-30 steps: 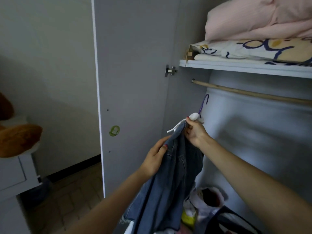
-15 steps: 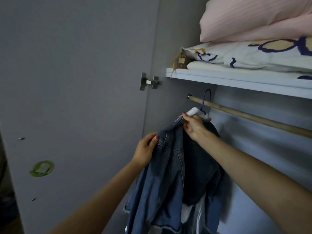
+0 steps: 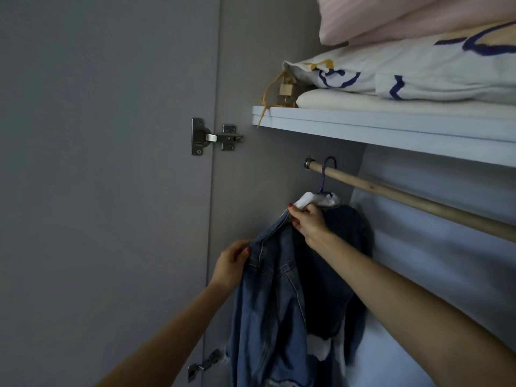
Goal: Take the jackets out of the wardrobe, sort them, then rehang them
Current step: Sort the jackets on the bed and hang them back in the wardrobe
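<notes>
A blue denim jacket [image 3: 282,311] hangs on a hanger whose purple hook [image 3: 325,174] is over the wooden rail [image 3: 413,201] near its left end. White padding [image 3: 318,199] wraps the hanger's neck. My right hand [image 3: 307,220] grips the jacket's collar and the hanger just under the hook. My left hand [image 3: 231,266] pinches the jacket's left front edge, lower and to the left. The hanger's arms are hidden under the denim.
The open wardrobe door [image 3: 106,191] stands close on the left, with metal hinges [image 3: 215,136]. A white shelf [image 3: 391,127] just above the rail carries folded bedding [image 3: 418,71] and a pink pillow [image 3: 405,15]. The rail to the right is bare.
The jacket has risen and its hook has gone over the rail's left end. Both hands followed it up, and the view has closed in on the wardrobe.
</notes>
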